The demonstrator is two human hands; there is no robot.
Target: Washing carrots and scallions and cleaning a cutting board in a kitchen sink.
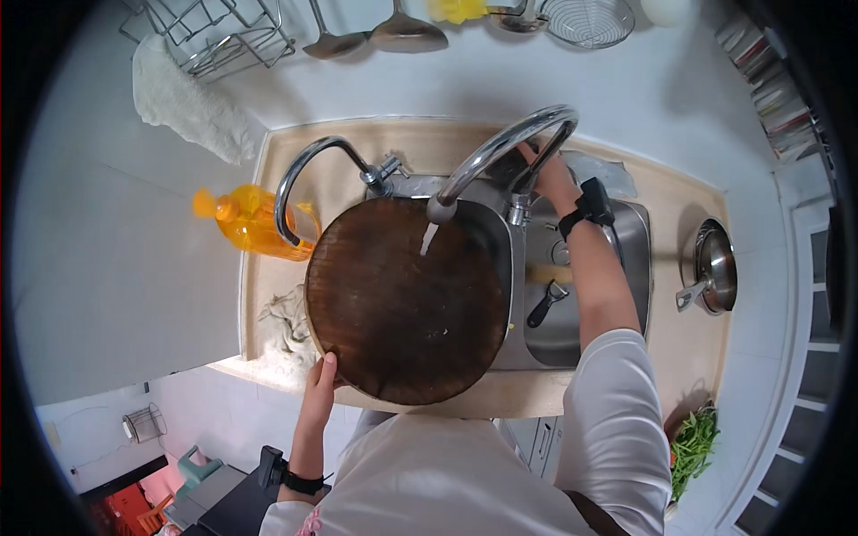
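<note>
A round, dark wooden cutting board (402,315) lies tilted over the left basin of a steel double sink (517,295). My left hand (324,382) grips its lower left edge, thumb on top. Water runs from the tall chrome faucet (499,151) onto the board's upper part. My right hand (551,175) reaches behind that faucet to a dark object (509,167) at the sink's back edge. The faucet partly hides those fingers, so their grip is unclear. Below my right forearm, a black-handled peeler (548,305) lies in the right basin beside a pale wooden-looking piece (546,273).
A second curved faucet (295,177) stands at left, near a large bottle of orange liquid (258,221). A crumpled cloth (288,321) lies on the counter. Nested metal pans (716,268) and green vegetables (694,445) sit at right. Utensils (409,32) hang on the wall.
</note>
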